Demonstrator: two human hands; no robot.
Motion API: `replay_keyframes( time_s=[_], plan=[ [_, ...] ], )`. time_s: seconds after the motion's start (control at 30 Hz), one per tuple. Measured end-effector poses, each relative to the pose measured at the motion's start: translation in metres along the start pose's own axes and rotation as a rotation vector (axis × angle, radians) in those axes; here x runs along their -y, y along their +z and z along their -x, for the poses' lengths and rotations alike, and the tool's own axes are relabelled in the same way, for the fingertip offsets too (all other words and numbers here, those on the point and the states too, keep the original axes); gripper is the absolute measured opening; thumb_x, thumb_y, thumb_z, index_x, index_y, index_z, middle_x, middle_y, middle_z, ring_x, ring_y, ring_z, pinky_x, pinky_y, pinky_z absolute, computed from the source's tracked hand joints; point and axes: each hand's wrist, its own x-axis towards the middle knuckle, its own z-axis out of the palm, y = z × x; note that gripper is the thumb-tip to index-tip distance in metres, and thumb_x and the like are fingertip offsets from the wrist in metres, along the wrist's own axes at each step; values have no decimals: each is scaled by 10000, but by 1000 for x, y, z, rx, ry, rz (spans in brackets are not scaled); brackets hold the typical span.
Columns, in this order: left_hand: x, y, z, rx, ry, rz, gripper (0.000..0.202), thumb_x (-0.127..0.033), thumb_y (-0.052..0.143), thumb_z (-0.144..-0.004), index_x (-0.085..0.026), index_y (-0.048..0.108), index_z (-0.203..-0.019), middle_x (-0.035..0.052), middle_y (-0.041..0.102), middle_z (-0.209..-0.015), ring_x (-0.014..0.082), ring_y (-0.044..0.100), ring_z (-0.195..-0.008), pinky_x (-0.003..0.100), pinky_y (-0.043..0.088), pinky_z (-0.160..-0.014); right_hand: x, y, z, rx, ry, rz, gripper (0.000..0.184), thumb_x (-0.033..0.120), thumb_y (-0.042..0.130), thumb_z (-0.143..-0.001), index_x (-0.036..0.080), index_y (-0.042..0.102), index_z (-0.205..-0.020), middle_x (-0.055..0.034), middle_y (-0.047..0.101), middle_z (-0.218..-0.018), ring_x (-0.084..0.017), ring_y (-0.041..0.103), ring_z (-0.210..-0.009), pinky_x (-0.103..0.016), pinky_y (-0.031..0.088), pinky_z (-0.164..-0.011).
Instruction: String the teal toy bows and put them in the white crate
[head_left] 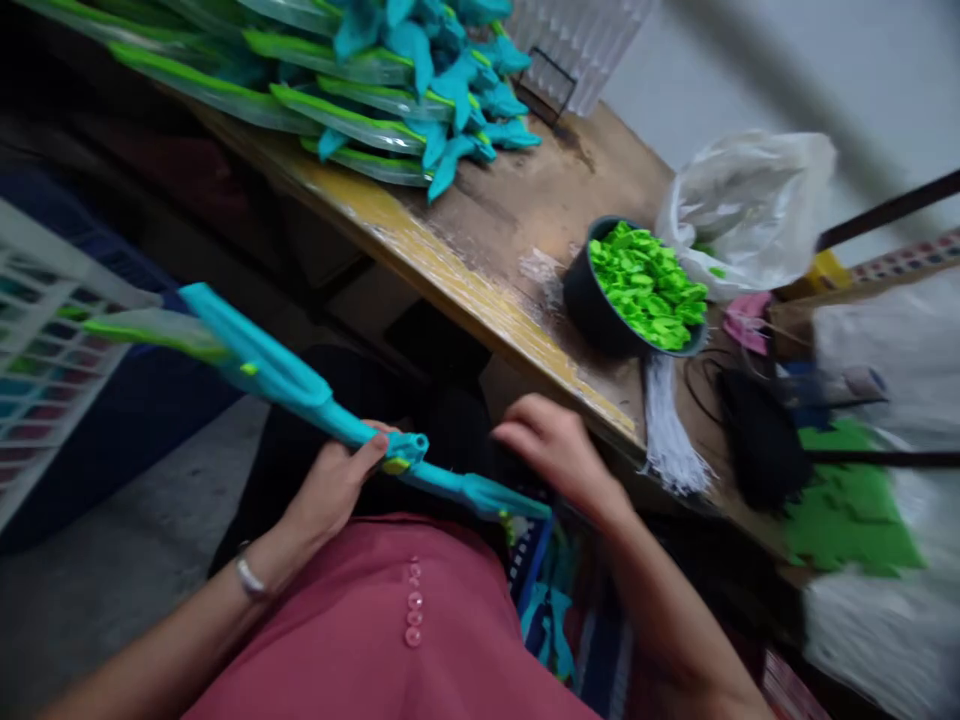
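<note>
A long turquoise plastic piece shaped like a toy bow (300,395) slants across my lap. My left hand (337,480) is closed round its middle, with the thumb on top near a small round hole and a yellow-green part. At its upper left end sits a clear, green-edged curved piece (161,330). My right hand (559,455) is beside the table edge, above the other end of the bow-shaped piece and apart from it. Its fingers are curled together, slightly blurred, and whatever they may hold is hidden.
Similar turquoise and green pieces (405,100) are stacked on the wooden table (517,215). A dark bowl (581,300) holds small green parts, beside white strings (667,430) and a plastic bag (787,190). A white basket (45,260) stands left; a blue crate (529,565) is below right.
</note>
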Motion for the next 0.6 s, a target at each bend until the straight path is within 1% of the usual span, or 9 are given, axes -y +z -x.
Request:
replay_keyframes(
  time_s=[0.03, 0.07, 0.13, 0.2, 0.23, 0.3, 0.4, 0.53, 0.6],
  plan=[
    [-2, 2, -4, -65, -16, 42, 542, -600, 865, -712, -145, 728, -972, 64, 714, -920, 221, 659, -894, 317, 520, -842, -25, -12, -4, -124, 151, 55, 274, 442, 677, -963, 188, 683, -861, -42, 664, -855, -145, 607, -761, -264, 428, -704],
    [-3, 3, -8, -112, -26, 75, 565, -607, 876, -691, -135, 732, -966, 57, 708, -888, 207, 646, -852, 306, 516, -804, -50, -23, -8, -212, 254, 92, 249, 338, 637, -983, 170, 652, -799, -71, 642, -827, -166, 588, -740, -310, 407, -696],
    [-8, 5, -16, -161, -16, 105, 564, -609, 872, -692, -113, 737, -923, 55, 701, -849, 185, 622, -792, 289, 503, -748, -96, -39, -16, -360, 477, 180, 337, 220, 671, -905, 193, 513, -609, -69, 526, -687, -202, 518, -649, -389, 333, -651],
    [-15, 6, -21, -185, 12, 128, 544, -611, 864, -699, -105, 725, -841, 55, 694, -814, 173, 606, -743, 281, 491, -703, -131, -46, -19, -403, 654, 222, 561, 158, 769, -760, 254, 299, -470, 31, 299, -538, -182, 399, -529, -409, 263, -609],
    [-18, 7, -22, -195, 19, 146, 538, -614, 864, -696, -107, 713, -802, 53, 689, -793, 168, 600, -721, 279, 488, -686, -144, -47, -19, -407, 708, 229, 611, 146, 768, -739, 268, 244, -452, 61, 220, -523, -169, 350, -499, -414, 245, -604],
    [-27, 8, -25, -211, 27, 188, 537, -614, 875, -673, -113, 699, -758, 47, 682, -768, 161, 594, -696, 278, 490, -670, -162, -45, -15, -411, 786, 234, 640, 155, 740, -750, 278, 193, -440, 75, 157, -523, -150, 271, -474, -428, 228, -605],
    [-43, 8, -29, -225, 47, 250, 544, -595, 912, -610, -116, 693, -745, 42, 680, -772, 153, 595, -699, 279, 507, -680, -180, -42, -13, -373, 870, 209, 601, 128, 737, -708, 266, 246, -391, 50, 185, -498, -148, 244, -471, -440, 221, -616],
    [-69, 0, -35, -249, 96, 303, 488, -504, 933, -596, -113, 706, -777, 34, 683, -783, 146, 596, -712, 268, 507, -669, -203, -44, -15, -345, 928, 99, 448, 143, 789, -640, 257, 467, -349, 3, 265, -448, -147, 243, -464, -433, 225, -615],
    [-84, -5, -37, -254, 114, 331, 448, -432, 928, -584, -118, 723, -830, 36, 698, -815, 161, 618, -749, 269, 514, -666, -216, -44, -11, -425, 846, 52, 416, 184, 818, -617, 267, 519, -340, -31, 328, -405, -135, 229, -438, -431, 242, -589]
  ],
)
